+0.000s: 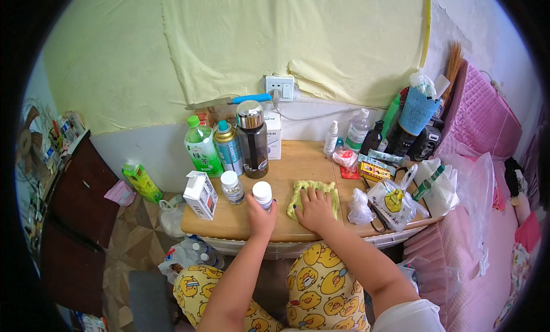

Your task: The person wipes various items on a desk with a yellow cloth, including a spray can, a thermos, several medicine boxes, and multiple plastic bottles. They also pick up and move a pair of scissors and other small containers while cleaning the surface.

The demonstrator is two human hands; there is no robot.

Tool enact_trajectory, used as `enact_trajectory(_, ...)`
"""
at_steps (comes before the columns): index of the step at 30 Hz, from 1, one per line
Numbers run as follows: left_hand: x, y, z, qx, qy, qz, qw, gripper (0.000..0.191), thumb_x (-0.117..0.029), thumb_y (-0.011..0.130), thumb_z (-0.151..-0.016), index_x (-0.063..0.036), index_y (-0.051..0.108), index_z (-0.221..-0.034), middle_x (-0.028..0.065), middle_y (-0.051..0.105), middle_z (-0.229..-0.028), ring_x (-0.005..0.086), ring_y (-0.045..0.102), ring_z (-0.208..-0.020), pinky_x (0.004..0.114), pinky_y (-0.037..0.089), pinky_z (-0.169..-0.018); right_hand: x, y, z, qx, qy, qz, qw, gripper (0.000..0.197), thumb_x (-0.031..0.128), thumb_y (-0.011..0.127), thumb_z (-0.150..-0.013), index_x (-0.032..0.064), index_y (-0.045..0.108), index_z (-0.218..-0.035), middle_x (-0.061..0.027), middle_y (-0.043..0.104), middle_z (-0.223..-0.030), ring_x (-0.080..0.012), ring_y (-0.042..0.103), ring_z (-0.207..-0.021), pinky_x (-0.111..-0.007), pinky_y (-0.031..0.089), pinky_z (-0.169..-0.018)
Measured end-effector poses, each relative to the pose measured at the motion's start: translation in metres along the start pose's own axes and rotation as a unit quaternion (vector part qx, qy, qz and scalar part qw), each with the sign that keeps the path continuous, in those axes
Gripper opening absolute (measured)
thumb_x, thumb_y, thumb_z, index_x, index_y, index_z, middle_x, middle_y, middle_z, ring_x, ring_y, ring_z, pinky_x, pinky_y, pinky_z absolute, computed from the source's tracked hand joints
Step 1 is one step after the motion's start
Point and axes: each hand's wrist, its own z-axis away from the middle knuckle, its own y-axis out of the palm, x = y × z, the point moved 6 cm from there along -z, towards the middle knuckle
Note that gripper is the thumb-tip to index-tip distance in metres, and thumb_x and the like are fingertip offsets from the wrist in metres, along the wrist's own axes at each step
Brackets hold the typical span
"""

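My left hand is wrapped around a small white-capped pill bottle, upright at the front of the wooden tabletop. Under my right hand, which lies flat with fingers spread, is a yellow-green cloth. A second white-capped pill bottle stands just left of the held one. Further left is a white carton with its top flap raised. Behind these stand a dark tinted tumbler with a shiny lid, a blue spray-type can and a green tea bottle.
At the right are a printed plastic bag, a crumpled white bag, a yellow box and several bottles, including a clear one. A blue-handled knife lies high at the back, near a wall socket. A pink bed adjoins the table.
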Motion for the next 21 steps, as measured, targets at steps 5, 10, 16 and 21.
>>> enact_trajectory(5,-0.002,0.009,0.001,0.008,0.012,0.008,1.0,0.053,-0.014,0.067,-0.071,0.0009,0.036,-0.112,0.0256,0.05,-0.102,0.0426,0.051,-0.093,0.046,0.042,-0.076,-0.007,0.006,-0.007,-0.072,-0.045,0.015,0.996,0.055,0.039,0.037,-0.087,0.013,0.032,-0.136,-0.0136,0.027,-0.141,-0.032,0.025,-0.13,-0.055,0.017,-0.104)
enact_trajectory(10,0.0,0.009,0.001,0.026,-0.005,-0.01,1.0,0.055,-0.014,0.067,-0.071,0.0014,0.036,-0.113,0.0253,0.051,-0.102,0.0425,0.051,-0.093,0.046,0.042,-0.077,-0.002,0.009,-0.052,-0.086,-0.07,-0.046,0.993,0.051,0.032,0.038,-0.088,0.0179,0.031,-0.137,-0.009,0.025,-0.144,-0.0299,0.025,-0.131,-0.055,0.018,-0.104)
enact_trajectory(16,-0.001,0.003,0.0,0.024,-0.014,0.009,1.0,0.058,-0.012,0.067,-0.07,0.0017,0.035,-0.116,0.0233,0.052,-0.102,0.0383,0.053,-0.095,0.043,0.043,-0.08,-0.008,0.015,-0.118,-0.06,0.047,-0.088,0.993,0.049,0.029,0.035,-0.089,0.0154,0.033,-0.136,-0.0082,0.023,-0.145,-0.0265,0.021,-0.133,-0.052,0.013,-0.106)
enact_trajectory(21,-0.01,0.001,0.0,0.035,-0.001,0.01,0.999,0.061,-0.011,0.068,-0.07,0.0015,0.033,-0.119,0.0212,0.053,-0.103,0.0334,0.055,-0.095,0.041,0.043,-0.081,-0.036,0.018,-0.16,-0.065,0.139,-0.097,0.983,0.049,0.028,0.033,-0.089,0.0156,0.032,-0.136,-0.0075,0.023,-0.145,-0.0257,0.021,-0.133,-0.051,0.013,-0.107)
